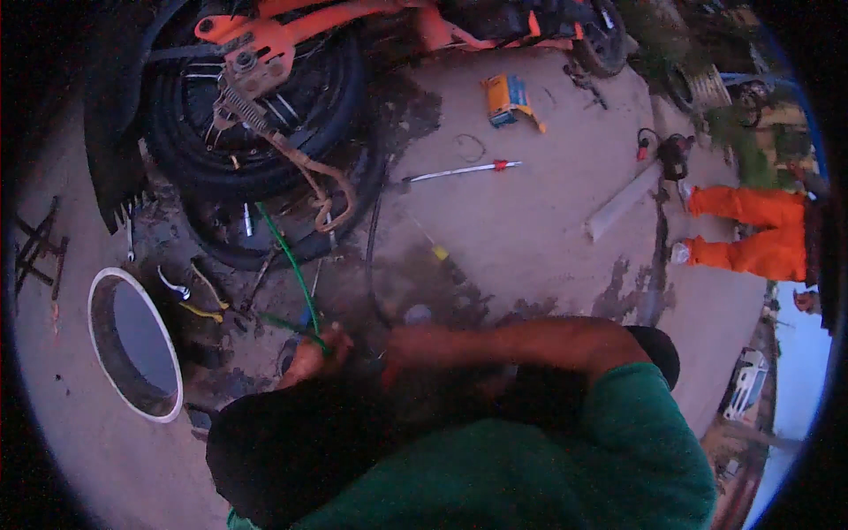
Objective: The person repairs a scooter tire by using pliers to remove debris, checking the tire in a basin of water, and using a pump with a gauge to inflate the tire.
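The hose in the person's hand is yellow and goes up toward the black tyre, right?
Not quite: the head view shows the hose is green, not yellow. The left hand does grip it, and it does run up toward the black tyre.

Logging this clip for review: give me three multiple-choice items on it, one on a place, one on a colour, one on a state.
1. Where does the white-rimmed round basin lie?
A. left of the hands
B. beside the orange-trousered legs
C. on the wheel

2. What colour is the thin hose in the left hand?
A. yellow
B. green
C. white

3. How is the left hand?
A. flat on the ground
B. open in the air
C. closed around the hose

Answers: 1 A, it sits on the concrete at the picture's left; 2 B, the green hose runs from the fist up toward the black tyre; 3 C, fingers wrap the hose.
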A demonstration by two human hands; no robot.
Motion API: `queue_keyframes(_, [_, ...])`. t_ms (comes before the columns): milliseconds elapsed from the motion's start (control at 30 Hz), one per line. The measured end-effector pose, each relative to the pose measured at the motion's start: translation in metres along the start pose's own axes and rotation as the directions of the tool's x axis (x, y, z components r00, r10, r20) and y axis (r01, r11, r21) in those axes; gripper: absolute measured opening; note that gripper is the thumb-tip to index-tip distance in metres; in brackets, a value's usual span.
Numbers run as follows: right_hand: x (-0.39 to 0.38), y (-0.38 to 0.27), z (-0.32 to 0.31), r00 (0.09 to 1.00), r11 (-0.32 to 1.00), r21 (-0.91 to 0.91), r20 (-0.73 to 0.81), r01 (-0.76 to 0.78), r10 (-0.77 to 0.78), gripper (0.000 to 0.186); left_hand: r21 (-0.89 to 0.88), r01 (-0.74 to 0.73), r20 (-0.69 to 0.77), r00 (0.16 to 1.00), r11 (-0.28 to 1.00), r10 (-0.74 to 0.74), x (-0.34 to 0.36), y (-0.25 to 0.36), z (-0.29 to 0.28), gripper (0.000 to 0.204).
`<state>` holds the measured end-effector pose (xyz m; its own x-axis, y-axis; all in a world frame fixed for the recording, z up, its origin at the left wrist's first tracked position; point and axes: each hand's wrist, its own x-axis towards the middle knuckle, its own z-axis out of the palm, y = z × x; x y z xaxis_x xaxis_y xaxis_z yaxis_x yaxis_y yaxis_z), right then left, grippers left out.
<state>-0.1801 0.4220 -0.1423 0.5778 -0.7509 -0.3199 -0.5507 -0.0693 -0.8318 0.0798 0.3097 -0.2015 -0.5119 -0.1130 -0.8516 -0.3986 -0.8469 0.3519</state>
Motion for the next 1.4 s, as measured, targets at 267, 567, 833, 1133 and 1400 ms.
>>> queue_keyframes(267, [0.008,-0.012,0.040,0.960,0.847,-0.495,-0.081,0.193,-0.266,0.021,0.091,0.076,-0.223,0.973,0.993,-0.054,-0.053,0.068,0.037,0.042])
queue_keyframes(567, [-0.004,-0.064,-0.072,0.990,0.847,-0.513,0.070,0.143,-0.125,0.021,-0.051,-0.272,-0.327,0.914,0.961,0.241,-0.069,0.070,0.015,0.067])
queue_keyframes(833, [0.048,-0.169,-0.236,0.870,0.905,-0.421,-0.423,0.057,-0.251,0.035,0.701,-0.233,-0.538,0.447,0.674,0.714,-0.149,0.146,0.023,0.038])
queue_keyframes(1133, [0.060,-0.185,-0.236,0.957,0.993,-0.116,-0.289,-0.033,-0.002,0.041,0.842,-0.186,-0.431,0.331,0.506,0.840,-0.159,0.178,0.024,0.035])
queue_keyframes(1400, [0.063,-0.180,-0.220,0.983,0.950,-0.312,-0.178,-0.021,-0.037,0.030,0.735,-0.330,-0.494,0.339,0.593,0.801,-0.159,0.184,0.013,0.034])
